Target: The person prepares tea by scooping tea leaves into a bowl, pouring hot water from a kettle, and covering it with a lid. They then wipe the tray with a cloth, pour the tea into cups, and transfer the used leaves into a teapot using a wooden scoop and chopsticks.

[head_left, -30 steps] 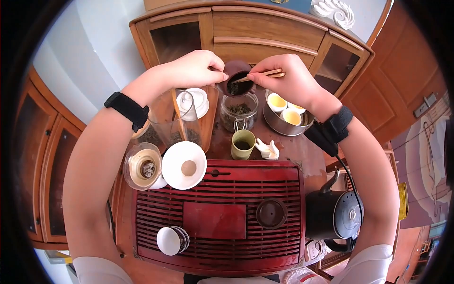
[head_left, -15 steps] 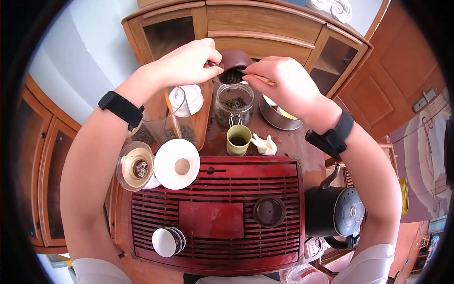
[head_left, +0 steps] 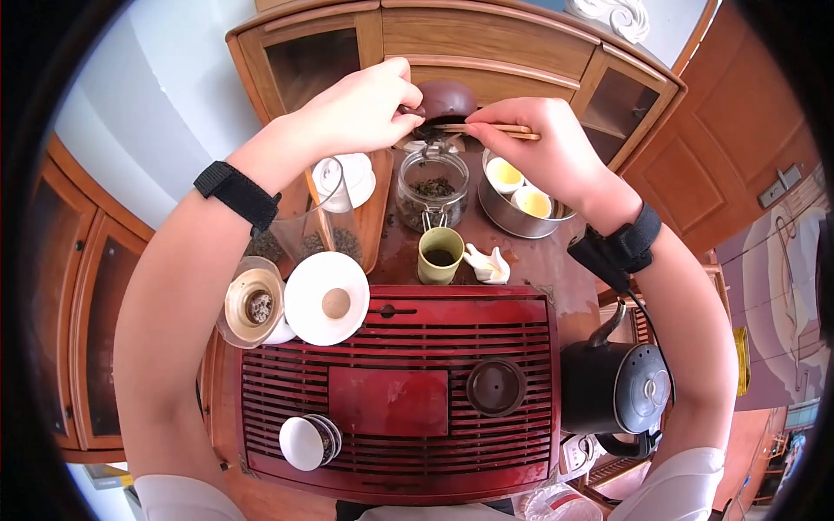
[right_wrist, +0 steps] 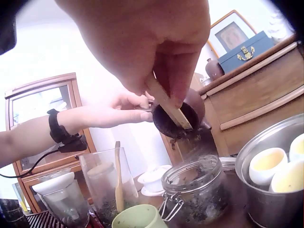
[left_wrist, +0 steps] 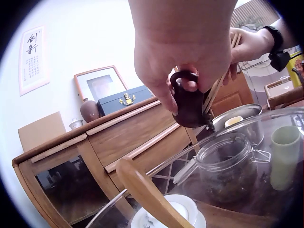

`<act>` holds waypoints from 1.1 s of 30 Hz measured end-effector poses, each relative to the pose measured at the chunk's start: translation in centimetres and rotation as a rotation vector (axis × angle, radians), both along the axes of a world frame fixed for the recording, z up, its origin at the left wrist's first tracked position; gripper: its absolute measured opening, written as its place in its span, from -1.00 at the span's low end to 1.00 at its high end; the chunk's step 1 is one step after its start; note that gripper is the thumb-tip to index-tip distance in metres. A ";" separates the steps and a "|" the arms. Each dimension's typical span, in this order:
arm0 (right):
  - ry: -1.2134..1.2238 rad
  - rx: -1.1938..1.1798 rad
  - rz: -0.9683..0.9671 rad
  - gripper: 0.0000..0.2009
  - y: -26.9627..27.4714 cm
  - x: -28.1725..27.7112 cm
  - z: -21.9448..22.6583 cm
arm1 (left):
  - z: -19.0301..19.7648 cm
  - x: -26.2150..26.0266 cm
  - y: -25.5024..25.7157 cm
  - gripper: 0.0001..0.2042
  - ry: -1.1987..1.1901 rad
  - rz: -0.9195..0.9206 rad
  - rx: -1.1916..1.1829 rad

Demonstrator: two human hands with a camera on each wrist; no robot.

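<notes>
My left hand [head_left: 365,106] grips a dark clay teapot [head_left: 448,98] by its handle [left_wrist: 184,76]. The teapot is tipped, its open mouth facing down over a clip-top glass jar [head_left: 415,195] with dark leaves inside. Between the fingertips of my right hand [head_left: 543,148] are wooden tongs [right_wrist: 166,105]. Their tips reach into the teapot's mouth in the right wrist view, with dark wet leaves [right_wrist: 183,135] around them at the rim. A round brown lid [head_left: 496,387] lies apart on the red slatted tea tray [head_left: 388,402].
Right of the jar, a steel bowl [head_left: 519,227] holds white cups of yellow liquid. In front stand a green cup [head_left: 440,260] and a white hand-shaped ornament [head_left: 488,264]. A tall glass container [head_left: 334,230] and white strainer bowl [head_left: 327,298] are at left; a black kettle [head_left: 612,391] at right.
The teapot has tipped further mouth-down and moved slightly away from me and up, the left hand with it. The right hand has shifted right, and the cups in the steel bowl show again.
</notes>
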State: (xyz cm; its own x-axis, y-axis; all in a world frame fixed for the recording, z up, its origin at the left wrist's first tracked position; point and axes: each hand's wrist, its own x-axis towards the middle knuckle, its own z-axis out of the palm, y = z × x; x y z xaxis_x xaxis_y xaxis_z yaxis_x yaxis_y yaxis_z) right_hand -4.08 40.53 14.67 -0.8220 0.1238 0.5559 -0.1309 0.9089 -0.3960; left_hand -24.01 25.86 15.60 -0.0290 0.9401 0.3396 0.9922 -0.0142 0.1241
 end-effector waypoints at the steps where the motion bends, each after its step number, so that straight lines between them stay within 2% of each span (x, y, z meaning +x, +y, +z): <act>1: 0.000 0.000 -0.001 -0.77 0.0 0.0 0.1 | 0.0 0.0 0.0 -0.83 0.002 0.024 0.006; 3: 0.087 -0.105 -0.004 -0.78 0.0 0.1 0.2 | -0.1 -0.3 0.0 -0.82 0.002 0.021 0.026; 5: 0.106 -0.110 -0.009 -0.78 -0.1 -0.2 -0.1 | -0.1 -0.8 0.1 -0.82 0.001 0.017 0.046; 10: 0.160 -0.135 0.027 -0.78 0.7 -1.4 -1.2 | 0.2 -2.1 0.6 -0.80 -0.200 -0.016 -0.013; 12: 0.076 -0.309 0.041 -0.79 0.5 -1.3 -0.9 | 0.0 -2.2 0.8 -0.80 -0.266 0.011 -0.021; 13: 0.075 -0.310 0.042 -0.79 0.5 -1.1 -0.6 | -0.1 -2.3 0.9 -0.80 -0.334 0.038 -0.025; 16: -0.055 -0.348 0.043 -0.81 0.9 -0.3 0.6 | 0.3 -2.2 0.5 -0.81 -0.209 0.018 -0.001; 18: -0.017 -0.119 0.096 -0.82 1.2 0.0 1.4 | 0.1 -1.8 0.2 -0.80 -0.148 -0.004 0.049; 23: 0.052 -0.013 0.048 -0.81 0.8 -0.1 1.8 | 0.1 -1.3 0.2 -0.79 -0.048 0.011 0.095; 25: 0.177 0.169 0.044 -0.80 0.8 -0.7 0.7 | 0.1 -1.2 0.1 -0.79 -0.044 0.011 0.110; 28: 0.098 0.192 -0.012 -0.79 0.5 -0.9 -0.4 | 0.5 -0.6 -0.1 -0.79 -0.035 0.024 0.095; 33: 0.078 0.162 0.017 -0.79 -0.1 -0.4 -0.2 | 0.0 -1.0 -0.5 -0.80 0.045 -0.005 0.106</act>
